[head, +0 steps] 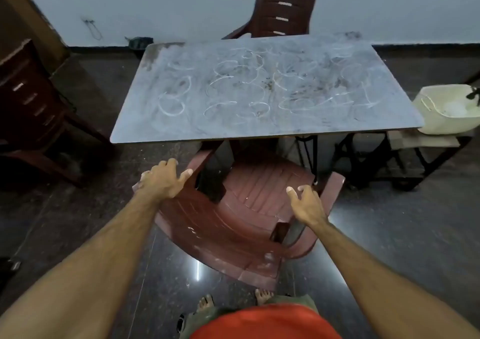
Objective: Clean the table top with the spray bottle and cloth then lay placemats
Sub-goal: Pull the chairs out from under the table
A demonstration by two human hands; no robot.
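Two bare hands reach out over a red-brown chair (241,216) that stands tucked partly under the near edge of the table (265,120). From the head view, the left hand (162,180) rests on the chair's left armrest, fingers curled over its edge, gripping it. The right hand (306,203) hovers above the right armrest, fingers loosely spread, holding nothing. The grey table top is smeared with white chalky rings and dark grime. A second chair (283,8) stands at the far side against the wall. To the right sits a cream basin (446,110) on a low stand. Spray bottle, cloth and placemats cannot be made out
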